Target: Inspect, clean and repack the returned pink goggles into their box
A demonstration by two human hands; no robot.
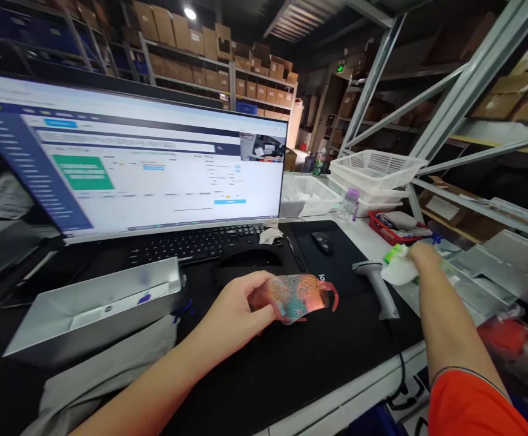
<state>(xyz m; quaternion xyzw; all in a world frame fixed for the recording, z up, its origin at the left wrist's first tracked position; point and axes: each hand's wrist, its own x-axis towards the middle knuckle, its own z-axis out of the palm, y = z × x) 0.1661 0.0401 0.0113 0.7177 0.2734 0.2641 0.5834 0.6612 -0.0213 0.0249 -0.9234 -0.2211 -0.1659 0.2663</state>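
Note:
My left hand (pixel 239 306) is closed on a clear phone case (pixel 298 295) with orange and teal glitter, holding it just above the black desk mat (pixel 264 369). My right hand (pixel 421 254) reaches to the right and grips a white packet with a green end (pixel 398 266), beside the grey barcode scanner (pixel 377 281) that lies on the mat's right edge. The fingers of the right hand are partly blurred.
A large monitor (pixel 132 157) and black keyboard (pixel 195 242) stand ahead. A silver open box (pixel 95 306) lies at left, a mouse (pixel 322 242) on the mat. White baskets (pixel 373 169), a red tray (pixel 393 227) and metal shelving stand at right.

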